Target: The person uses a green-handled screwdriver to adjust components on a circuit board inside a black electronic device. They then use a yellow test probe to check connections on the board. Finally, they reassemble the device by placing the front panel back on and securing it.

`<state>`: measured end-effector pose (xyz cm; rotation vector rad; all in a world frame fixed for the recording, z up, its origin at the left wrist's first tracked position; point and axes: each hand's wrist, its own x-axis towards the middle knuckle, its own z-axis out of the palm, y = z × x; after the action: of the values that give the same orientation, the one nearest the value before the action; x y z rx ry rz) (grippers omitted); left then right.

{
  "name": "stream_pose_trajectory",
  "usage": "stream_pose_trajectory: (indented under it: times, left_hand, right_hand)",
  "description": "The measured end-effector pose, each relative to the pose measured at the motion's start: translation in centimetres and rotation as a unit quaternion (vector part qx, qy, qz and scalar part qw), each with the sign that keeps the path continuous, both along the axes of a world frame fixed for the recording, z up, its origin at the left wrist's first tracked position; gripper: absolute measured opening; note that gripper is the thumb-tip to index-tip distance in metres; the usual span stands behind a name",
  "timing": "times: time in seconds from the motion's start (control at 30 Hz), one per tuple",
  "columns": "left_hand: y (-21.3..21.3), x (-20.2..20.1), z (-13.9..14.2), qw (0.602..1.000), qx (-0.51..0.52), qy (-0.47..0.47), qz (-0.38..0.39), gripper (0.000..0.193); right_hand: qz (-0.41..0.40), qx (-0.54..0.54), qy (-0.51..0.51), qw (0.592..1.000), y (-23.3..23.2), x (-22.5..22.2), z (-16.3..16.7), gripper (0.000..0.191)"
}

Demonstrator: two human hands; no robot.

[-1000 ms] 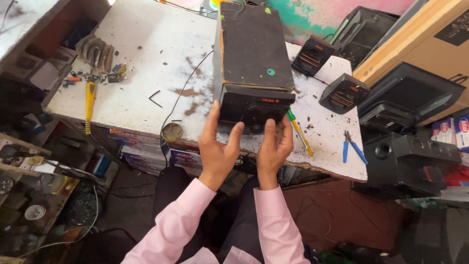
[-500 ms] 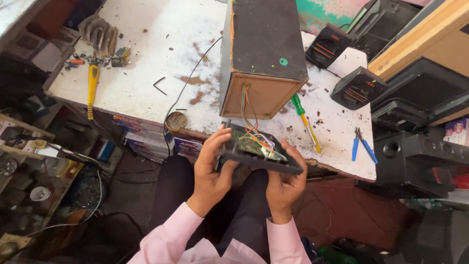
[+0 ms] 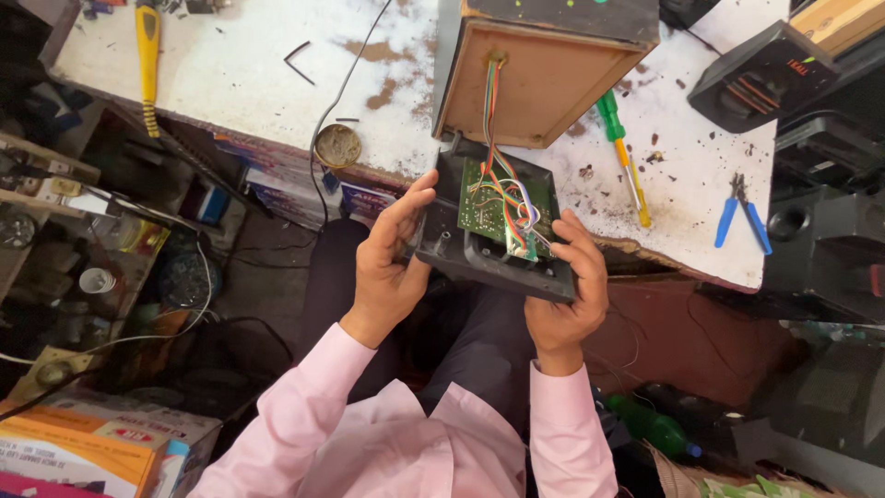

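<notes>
Black panel point(image 3: 479, 254), green board, coloured wires

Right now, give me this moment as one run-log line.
left hand: holds black panel | right hand: holds panel's other side | circuit board faces up | coloured wires run into wooden box | green screwdriver on table

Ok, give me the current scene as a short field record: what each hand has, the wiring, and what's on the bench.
left hand: grips the left edge of the black panel
right hand: grips the panel's right edge
panel: turned inside up, green circuit board showing
wiring: coloured wires run from the board into the wooden speaker box
bench: white worktable with green-handled screwdriver, blue-handled pliers, yellow-handled tool
</notes>
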<state>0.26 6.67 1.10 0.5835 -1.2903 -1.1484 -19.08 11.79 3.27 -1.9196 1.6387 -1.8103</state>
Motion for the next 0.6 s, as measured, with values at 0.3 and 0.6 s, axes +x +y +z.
stream_pose_trajectory:
  times: [0.3,0.6]
  left_hand:
    - [0.0,0.1,1.9,0.994,-0.032,-0.084,0.062,0.044]
    - [-0.3,-0.9,4.8,0.988,-0.057,-0.099,0.107,0.042]
  right_hand:
    - [0.002,0.011,-0.009,1.0,-0.1,-0.2,1.1,0.029]
    - [0.044,0.011,-0.083,0.996,-1.0,-1.9,3.7,0.041]
